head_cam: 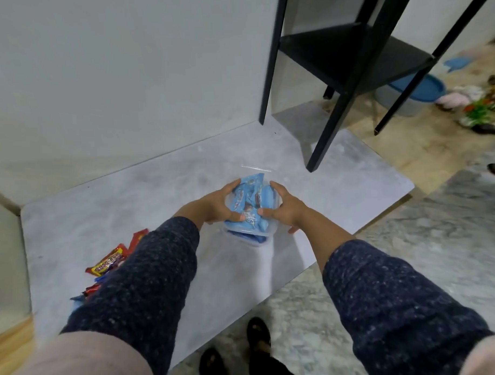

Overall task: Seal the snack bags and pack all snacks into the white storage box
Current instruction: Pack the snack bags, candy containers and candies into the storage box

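— Where is the box?

— The clear plastic box (pixel 251 212) is toward the middle of the grey surface (pixel 129 208), between the two hands. Whether it rests on the surface or is lifted slightly, I cannot tell. It is packed with light blue snack packets (pixel 248 200), one poking up past the far rim.

— And the grip on each side?

— The left hand (pixel 217 206) is wrapped on the box's left wall, fingers curled over the far edge, thumb lying across the packets near the front. The right hand (pixel 286 207) mirrors it on the right wall, thumb pressing on the packets, fingers around the side and under. Both are closed on the box, thumbs nearly meeting.

— Anything under it?

— Something blue (pixel 249 239) shows just below the box's near edge; it is too blurred to name.

— Other snacks?

— A loose heap of red and yellow candy bars (pixel 111 260) lies on the surface to the left, well apart from the box, partly hidden by the left sleeve (pixel 142 275).
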